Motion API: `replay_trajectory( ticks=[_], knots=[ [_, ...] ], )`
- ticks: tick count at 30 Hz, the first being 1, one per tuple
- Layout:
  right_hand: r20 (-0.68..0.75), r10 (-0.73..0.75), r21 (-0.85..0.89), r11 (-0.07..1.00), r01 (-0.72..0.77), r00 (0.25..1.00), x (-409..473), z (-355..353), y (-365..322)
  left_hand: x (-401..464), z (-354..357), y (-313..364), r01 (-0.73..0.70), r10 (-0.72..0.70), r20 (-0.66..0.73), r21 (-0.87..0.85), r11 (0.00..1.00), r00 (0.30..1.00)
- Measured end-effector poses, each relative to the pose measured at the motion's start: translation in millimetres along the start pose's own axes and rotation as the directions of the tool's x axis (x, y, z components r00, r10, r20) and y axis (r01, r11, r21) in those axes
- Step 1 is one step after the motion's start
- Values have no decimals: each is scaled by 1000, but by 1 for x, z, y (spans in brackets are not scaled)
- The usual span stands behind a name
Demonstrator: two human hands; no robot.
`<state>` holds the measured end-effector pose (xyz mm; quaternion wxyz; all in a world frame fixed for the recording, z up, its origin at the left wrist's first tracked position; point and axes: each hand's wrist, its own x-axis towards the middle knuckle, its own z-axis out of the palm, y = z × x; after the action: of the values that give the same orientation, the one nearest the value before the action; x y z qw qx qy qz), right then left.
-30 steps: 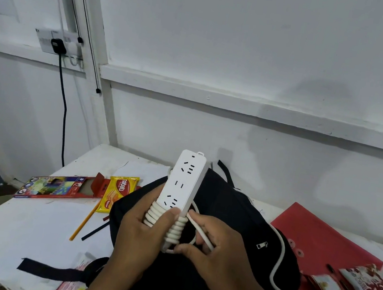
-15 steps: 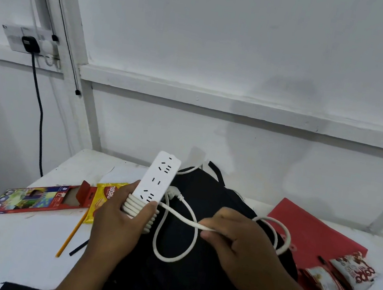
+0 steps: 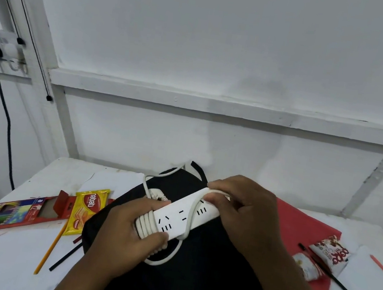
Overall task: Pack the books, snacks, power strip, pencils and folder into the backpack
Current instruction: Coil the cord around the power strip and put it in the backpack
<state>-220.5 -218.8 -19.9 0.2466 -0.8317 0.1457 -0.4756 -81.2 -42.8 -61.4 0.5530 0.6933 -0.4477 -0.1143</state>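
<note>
A: Both hands are on the power strip, held just above the black backpack at centre bench.

B: The left hand is clamped round the 7 o'clock end, thumb pinning the wound coils. The right hand pinches the 2 o'clock end, fingers closed on the strip and the cord crossing its face.

A: And that cord isn't tamed. One loop hangs below the strip, another arcs up toward 11 o'clock over the bag.

B: The body looks like rigid plastic, light and smooth, an easy hold by its ends. The cord is the awkward part: springy, so it'll likely unwind if the thumb lets go.

A: So grip across the coils, not the bare end?

B: That would be the call, with the loose tail tucked under first.

A: Round the bench: pencil box at 9 o'clock, yellow wafers beside it, loose pencils in front.

B: At 3 o'clock, the red folder with two snack packs and another pencil on it. Can't tell whether the backpack is open; no books in view.
</note>
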Motion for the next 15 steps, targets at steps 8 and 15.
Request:
replay_trajectory(
  ticks=[8, 15],
  knots=[
    [269, 269, 221, 917, -331, 925, 12, -8, -2, -6, -6, 3, -36, 37, 13, -53, 998, 999],
    [553, 229, 366, 797, -480, 802, 0, -5, 9, -17, -6, 7, 47, -43, 22, -248, 968, 999]
  ],
)
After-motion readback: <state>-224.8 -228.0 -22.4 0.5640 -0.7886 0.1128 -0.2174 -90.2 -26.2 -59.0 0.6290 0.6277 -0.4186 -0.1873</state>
